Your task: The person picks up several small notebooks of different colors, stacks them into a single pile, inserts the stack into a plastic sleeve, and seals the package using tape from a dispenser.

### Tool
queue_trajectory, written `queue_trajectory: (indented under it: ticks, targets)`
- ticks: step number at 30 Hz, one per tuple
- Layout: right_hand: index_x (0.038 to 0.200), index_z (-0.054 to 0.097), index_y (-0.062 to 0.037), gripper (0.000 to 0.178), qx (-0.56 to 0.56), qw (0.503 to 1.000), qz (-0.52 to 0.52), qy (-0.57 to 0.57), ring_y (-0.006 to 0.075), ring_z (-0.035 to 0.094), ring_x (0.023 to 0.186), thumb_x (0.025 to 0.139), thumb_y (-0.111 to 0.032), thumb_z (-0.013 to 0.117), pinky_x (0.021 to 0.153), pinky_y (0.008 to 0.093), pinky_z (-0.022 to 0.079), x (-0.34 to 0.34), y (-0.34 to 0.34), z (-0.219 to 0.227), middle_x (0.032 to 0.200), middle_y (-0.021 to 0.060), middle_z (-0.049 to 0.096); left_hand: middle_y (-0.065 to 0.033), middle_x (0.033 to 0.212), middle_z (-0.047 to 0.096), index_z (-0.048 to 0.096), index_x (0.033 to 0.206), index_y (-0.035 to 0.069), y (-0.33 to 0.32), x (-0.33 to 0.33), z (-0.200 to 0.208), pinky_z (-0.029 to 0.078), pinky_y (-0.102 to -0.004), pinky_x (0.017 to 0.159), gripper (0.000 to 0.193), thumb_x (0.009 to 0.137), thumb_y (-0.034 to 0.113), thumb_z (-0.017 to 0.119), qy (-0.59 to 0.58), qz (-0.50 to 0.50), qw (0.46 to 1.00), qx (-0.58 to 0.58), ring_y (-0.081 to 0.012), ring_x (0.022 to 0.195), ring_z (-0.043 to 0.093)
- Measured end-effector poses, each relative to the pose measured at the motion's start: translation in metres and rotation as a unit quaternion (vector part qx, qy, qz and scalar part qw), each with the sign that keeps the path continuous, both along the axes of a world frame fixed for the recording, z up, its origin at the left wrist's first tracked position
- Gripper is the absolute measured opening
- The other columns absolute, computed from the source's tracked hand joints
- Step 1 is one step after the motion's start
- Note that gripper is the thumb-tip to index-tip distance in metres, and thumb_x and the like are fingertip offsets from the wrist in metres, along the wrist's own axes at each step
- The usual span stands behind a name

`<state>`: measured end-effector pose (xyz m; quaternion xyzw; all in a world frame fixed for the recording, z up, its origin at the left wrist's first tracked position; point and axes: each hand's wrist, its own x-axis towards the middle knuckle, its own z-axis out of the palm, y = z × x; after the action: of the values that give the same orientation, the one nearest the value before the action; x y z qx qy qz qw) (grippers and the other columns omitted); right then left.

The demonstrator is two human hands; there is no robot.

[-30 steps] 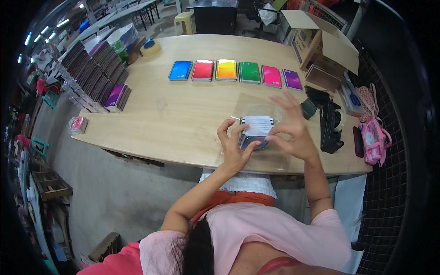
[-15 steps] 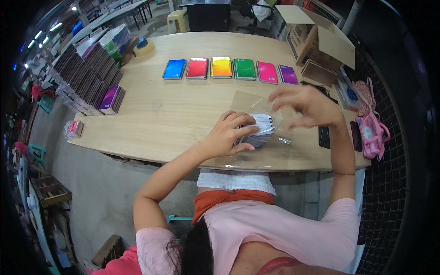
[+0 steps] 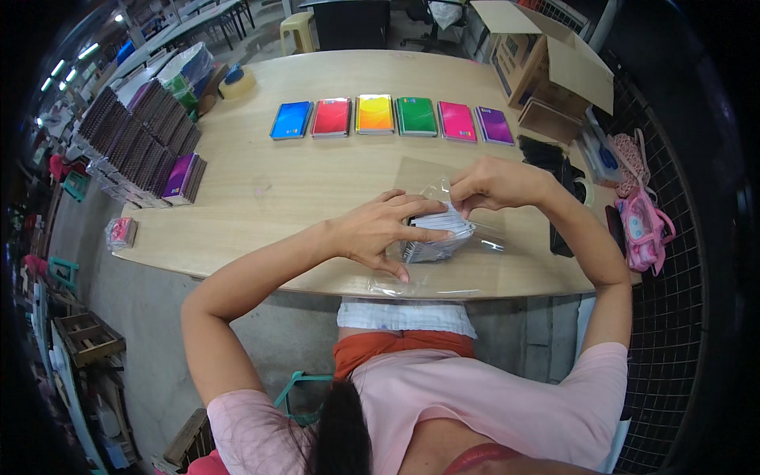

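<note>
A stack of small notebooks [image 3: 427,250] stands at the table's near edge with its white page edges upward. Clear plastic film [image 3: 488,240] lies under and around it, with a loose part raised at its far side. My left hand [image 3: 378,227] rests on the stack's left side and top, its fingers spread and the thumb reaching toward the near edge. Over the far right corner of the stack, my right hand [image 3: 499,187] pinches the film between thumb and fingers. What lies under the left fingers is hidden.
Small notebooks in several colours, among them a yellow one [image 3: 374,115], form a row farther back. A tall pile of spiral notebooks [image 3: 138,138] stands at left, near a tape roll [image 3: 237,83]. At right are an open cardboard box [image 3: 522,67] and a pink pouch [image 3: 645,229].
My right hand has come down and left onto the film and closed on it. The left hand has shifted slightly left, its fingers still on the stack.
</note>
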<state>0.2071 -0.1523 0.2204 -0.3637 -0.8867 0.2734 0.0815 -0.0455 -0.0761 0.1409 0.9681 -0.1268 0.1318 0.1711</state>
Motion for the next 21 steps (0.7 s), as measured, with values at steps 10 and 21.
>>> queue_trajectory:
  ticks: [10, 21]
  targets:
    - [0.071, 0.069, -0.0096, 0.019, 0.174, 0.983, 0.019, 0.057, 0.0281, 0.053, 0.098, 0.058, -0.016, 0.081, 0.082, 0.0392, 0.045, -0.021, 0.009, -0.026, 0.103, 0.0073, 0.052, -0.0166, 0.152, 0.035, 0.045, 0.145, 0.036, -0.007, 0.003, -0.002, 0.031, -0.0534, 0.11, 0.091, 0.064, 0.066, 0.073, 0.032, 0.025, 0.999, 0.026, -0.0374, 0.136, 0.038]
    - [0.088, 0.07, -0.012, 0.027, 0.095, 0.976, -0.093, 0.171, 0.0272, 0.049, 0.119, 0.063, -0.011, 0.08, 0.101, 0.043, 0.04, -0.014, -0.008, -0.078, 0.114, 0.008, 0.054, -0.0129, 0.147, 0.04, 0.045, 0.144, 0.039, -0.008, 0.003, -0.005, 0.028, -0.0582, 0.112, 0.087, 0.065, 0.057, 0.078, 0.005, 0.035, 0.999, 0.021, -0.0344, 0.138, 0.036]
